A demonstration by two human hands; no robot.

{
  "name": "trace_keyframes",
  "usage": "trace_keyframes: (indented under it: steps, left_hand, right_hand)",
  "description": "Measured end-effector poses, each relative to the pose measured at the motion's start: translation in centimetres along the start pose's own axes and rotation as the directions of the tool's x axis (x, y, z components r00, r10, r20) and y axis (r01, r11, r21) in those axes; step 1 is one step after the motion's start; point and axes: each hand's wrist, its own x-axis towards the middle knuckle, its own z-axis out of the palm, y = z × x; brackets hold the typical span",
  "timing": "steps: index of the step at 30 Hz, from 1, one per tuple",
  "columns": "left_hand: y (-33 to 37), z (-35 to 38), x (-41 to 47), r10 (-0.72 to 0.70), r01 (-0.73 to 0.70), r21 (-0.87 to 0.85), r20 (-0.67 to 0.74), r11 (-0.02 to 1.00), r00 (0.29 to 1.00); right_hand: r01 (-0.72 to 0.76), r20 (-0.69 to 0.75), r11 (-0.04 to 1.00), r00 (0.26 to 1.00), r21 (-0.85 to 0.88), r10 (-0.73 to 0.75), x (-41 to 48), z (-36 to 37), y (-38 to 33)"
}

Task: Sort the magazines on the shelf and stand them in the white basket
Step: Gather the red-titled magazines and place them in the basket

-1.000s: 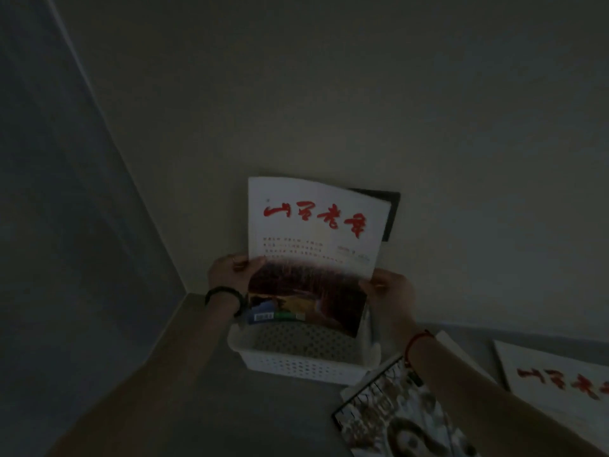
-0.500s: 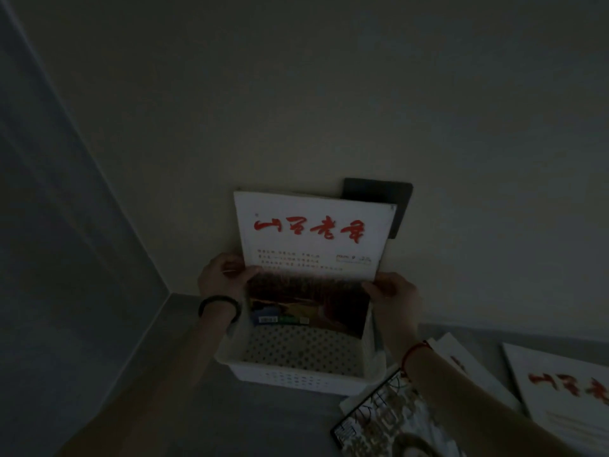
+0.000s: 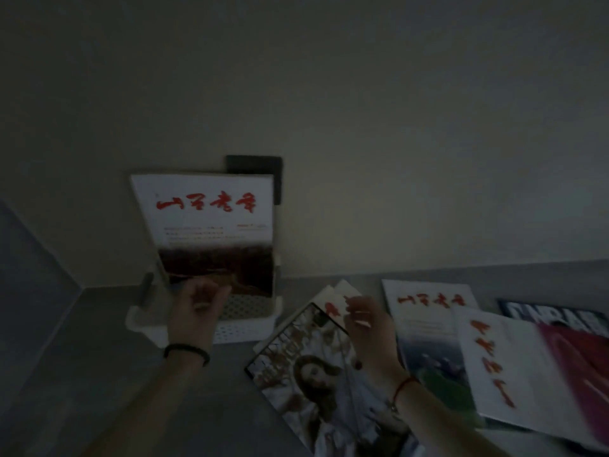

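Note:
A white magazine with a red brush title (image 3: 211, 219) stands upright in the white perforated basket (image 3: 244, 331), leaning on the back wall. My left hand (image 3: 194, 315) hovers just in front of its lower edge, fingers loosely curled and holding nothing. My right hand (image 3: 369, 328) hangs over the magazines lying on the shelf, fingers relaxed, above a portrait-cover magazine (image 3: 313, 374). White magazine corners (image 3: 339, 291) stick out from under that cover. The view is dim and blurred.
More magazines lie flat to the right: a white one with a red title (image 3: 428, 311), another white one turned sideways (image 3: 504, 367), and a dark one (image 3: 553, 316). A dark plate (image 3: 257, 164) sits on the wall behind the basket. The side panel (image 3: 26, 258) closes the left.
Both hands have let go of the magazine, which now stands in the basket. My right hand has moved right over the lying magazines. The view has swung to the right.

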Motion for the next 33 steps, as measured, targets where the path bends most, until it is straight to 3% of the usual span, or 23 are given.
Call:
trace_keyframes:
  steps: [4, 7, 9, 11, 14, 17, 21, 25, 28, 31, 33]
  left_hand:
    - [1.0, 5.3, -7.3, 0.018, -0.018, -0.002, 0.132, 1.0, 0.991]
    - [1.2, 10.2, -11.3, -0.133, 0.153, -0.034, 0.341, 0.988, 0.931]
    - [1.6, 13.3, -13.5, -0.296, 0.349, -0.058, 0.413, 0.935, 0.861]
    - [2.2, 16.2, -15.5, -0.381, 0.45, -0.026, 0.488, 0.893, 0.785]
    - [2.8, 19.9, -17.6, -0.398, 0.389, 0.126, 0.492, 0.912, 0.774]
    - [2.9, 22.4, -19.1, -0.414, 0.421, 0.126, 0.562, 0.898, 0.716]
    - [1.8, 24.9, -18.7, -0.419, 0.394, 0.162, 0.505, 0.905, 0.755]
    - [1.0, 26.4, -18.2, -0.488, 0.412, 0.262, 0.475, 0.873, 0.733]
    - [1.1, 28.0, -18.9, -0.465, 0.435, 0.182, 0.496, 0.882, 0.734]
    - [1.6, 28.6, -19.7, -0.41, 0.384, 0.156, 0.475, 0.91, 0.779]
    - [1.9, 28.1, -19.7, -0.32, 0.275, 0.163, 0.449, 0.947, 0.834]
  right_hand:
    - [-0.049, -0.009, 0.987, 0.999, -0.155, 0.048, -3.2, -8.2, 4.2]
    - [-0.152, -0.017, 0.976, 0.988, -0.157, 0.151, -4.6, -13.6, 6.8]
    - [-0.162, 0.015, 0.965, 0.986, -0.205, 0.168, -5.1, -16.7, 8.3]
    - [-0.131, 0.082, 0.937, 0.983, -0.324, 0.166, -5.3, -19.2, 9.7]
    - [-0.038, 0.195, 0.88, 0.97, -0.473, 0.147, -5.3, -22.0, 11.4]
    - [0.07, 0.344, 0.812, 0.924, -0.58, 0.166, -5.3, -23.5, 13.0]
    - [0.24, 0.429, 0.708, 0.898, -0.664, 0.097, -5.3, -24.1, 14.9]
    - [0.29, 0.43, 0.675, 0.902, -0.679, 0.045, -5.2, -24.1, 15.7]
    - [0.311, 0.467, 0.667, 0.882, -0.677, 0.062, -4.9, -24.3, 16.1]
    - [0.315, 0.5, 0.689, 0.863, -0.653, 0.079, -4.4, -25.0, 15.8]
    - [0.256, 0.471, 0.784, 0.881, -0.565, 0.051, -4.1, -25.6, 15.3]
